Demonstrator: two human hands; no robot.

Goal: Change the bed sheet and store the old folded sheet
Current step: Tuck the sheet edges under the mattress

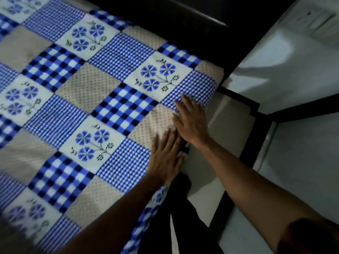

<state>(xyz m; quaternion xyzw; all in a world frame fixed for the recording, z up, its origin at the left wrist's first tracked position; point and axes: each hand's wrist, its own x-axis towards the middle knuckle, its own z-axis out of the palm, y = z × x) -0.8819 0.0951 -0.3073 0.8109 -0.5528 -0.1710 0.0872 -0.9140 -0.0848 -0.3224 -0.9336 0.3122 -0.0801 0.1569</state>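
Note:
A patchwork bed sheet [102,92] in blue checks, beige dots and blue flower squares covers the bed and fills the left and middle of the head view. Both hands lie flat on it near the bed's right edge. My left hand [166,154] presses the sheet with straight fingers at the edge, where the cloth hangs over the side. My right hand [190,120] rests just above it, fingers spread over a beige square and a small-check square. Neither hand grips the cloth.
A dark headboard [183,21] runs along the far side of the bed. White floor tiles [293,143] with dark lines lie to the right. My dark-trousered leg [176,217] stands beside the bed edge. A wall socket plate [317,22] is at the upper right.

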